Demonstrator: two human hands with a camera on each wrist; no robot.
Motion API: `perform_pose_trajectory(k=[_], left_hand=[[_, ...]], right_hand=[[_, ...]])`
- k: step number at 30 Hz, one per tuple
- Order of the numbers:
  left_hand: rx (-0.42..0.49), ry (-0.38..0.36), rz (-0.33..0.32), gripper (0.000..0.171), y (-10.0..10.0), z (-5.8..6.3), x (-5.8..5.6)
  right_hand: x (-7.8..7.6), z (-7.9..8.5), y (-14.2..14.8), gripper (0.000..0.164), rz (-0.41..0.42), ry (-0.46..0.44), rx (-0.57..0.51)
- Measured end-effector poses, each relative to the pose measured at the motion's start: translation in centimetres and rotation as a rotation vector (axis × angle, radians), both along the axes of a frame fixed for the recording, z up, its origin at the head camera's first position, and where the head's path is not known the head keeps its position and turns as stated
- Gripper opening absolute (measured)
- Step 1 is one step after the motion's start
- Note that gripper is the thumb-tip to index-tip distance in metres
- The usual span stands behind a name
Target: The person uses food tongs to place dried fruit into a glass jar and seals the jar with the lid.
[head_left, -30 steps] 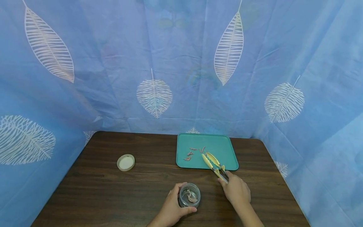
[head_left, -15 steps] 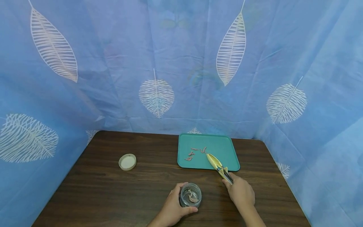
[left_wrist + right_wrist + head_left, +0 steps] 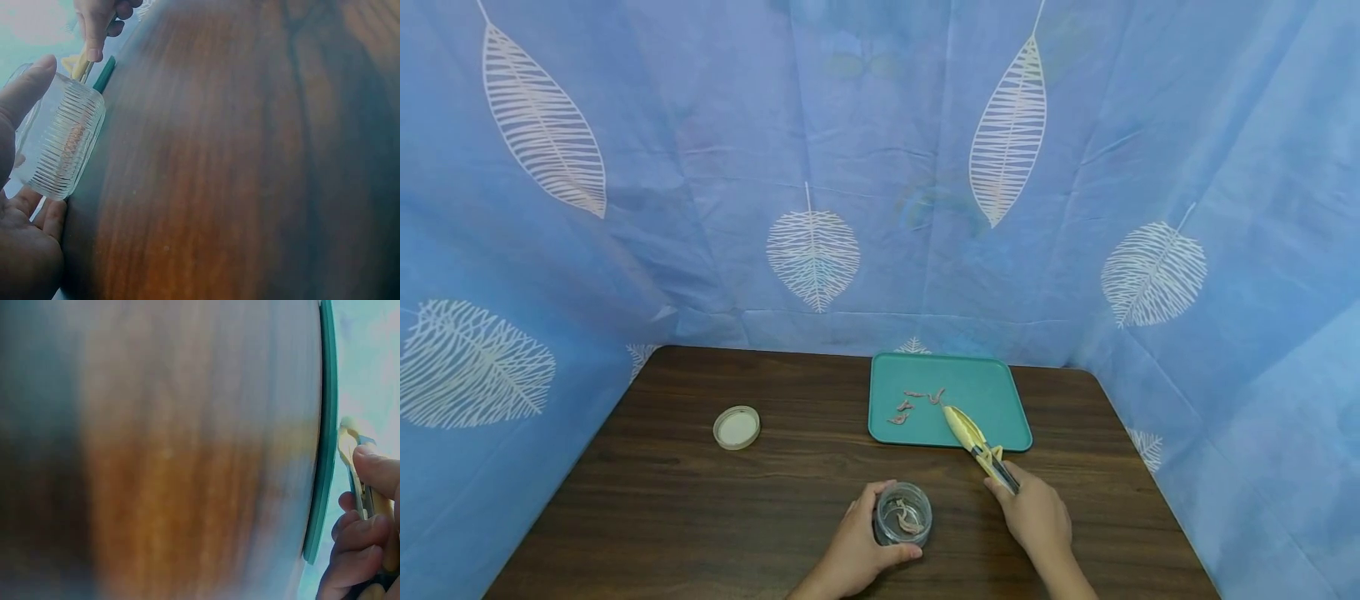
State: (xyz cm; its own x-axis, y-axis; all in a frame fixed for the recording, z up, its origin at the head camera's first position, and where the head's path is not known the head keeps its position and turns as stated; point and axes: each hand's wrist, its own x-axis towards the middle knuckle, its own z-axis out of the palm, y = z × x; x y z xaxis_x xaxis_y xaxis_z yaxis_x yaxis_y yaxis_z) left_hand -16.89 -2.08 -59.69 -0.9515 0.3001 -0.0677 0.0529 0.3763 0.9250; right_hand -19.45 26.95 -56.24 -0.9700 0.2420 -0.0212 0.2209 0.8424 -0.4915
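My left hand point(image 3: 859, 540) grips a clear ribbed jar point(image 3: 65, 134) standing lidless on the table, fingers and thumb curled round its side. Inside lie a few pale pink, shrimp-like pieces point(image 3: 908, 523). My right hand point(image 3: 1037, 510) holds yellow-tipped tongs point(image 3: 970, 435), their arms squeezed together. The tongs' tips reach over the teal tray point(image 3: 1000, 400), right at the end of a curled pink piece point(image 3: 936, 397). Several similar pink pieces point(image 3: 902, 407) lie to the left of it on the tray. In the right wrist view the fingers wrap the tongs' handle point(image 3: 365, 500).
A round jar lid point(image 3: 737, 427) lies on the left of the dark wooden table point(image 3: 700, 517). The tray stands at the table's back edge, right of centre. Blue curtains point(image 3: 895, 167) with white leaf prints hang behind the table and at both sides.
The tongs' arms have come from spread to pressed together, beside the curled pink piece. The left hand and jar have kept their place.
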Motion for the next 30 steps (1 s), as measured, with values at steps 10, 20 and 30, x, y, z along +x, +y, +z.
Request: perform_pose_trajectory(k=[10,20,30], left_hand=[[0.003,-0.003,0.004,0.097,0.0,0.1,0.0],[0.005,-0.006,0.004,0.096,0.1,0.2,0.0],[-0.001,0.051,-0.006,0.093,0.0,0.4,0.2]], right_hand=[[1.0,0.2,-0.2,0.060,0.016,0.016,-0.013],[2.5,0.4,-0.4,0.059,0.012,0.020,-0.034],[4.1,1.1,-0.9,0.058,0.026,0.000,-0.052]])
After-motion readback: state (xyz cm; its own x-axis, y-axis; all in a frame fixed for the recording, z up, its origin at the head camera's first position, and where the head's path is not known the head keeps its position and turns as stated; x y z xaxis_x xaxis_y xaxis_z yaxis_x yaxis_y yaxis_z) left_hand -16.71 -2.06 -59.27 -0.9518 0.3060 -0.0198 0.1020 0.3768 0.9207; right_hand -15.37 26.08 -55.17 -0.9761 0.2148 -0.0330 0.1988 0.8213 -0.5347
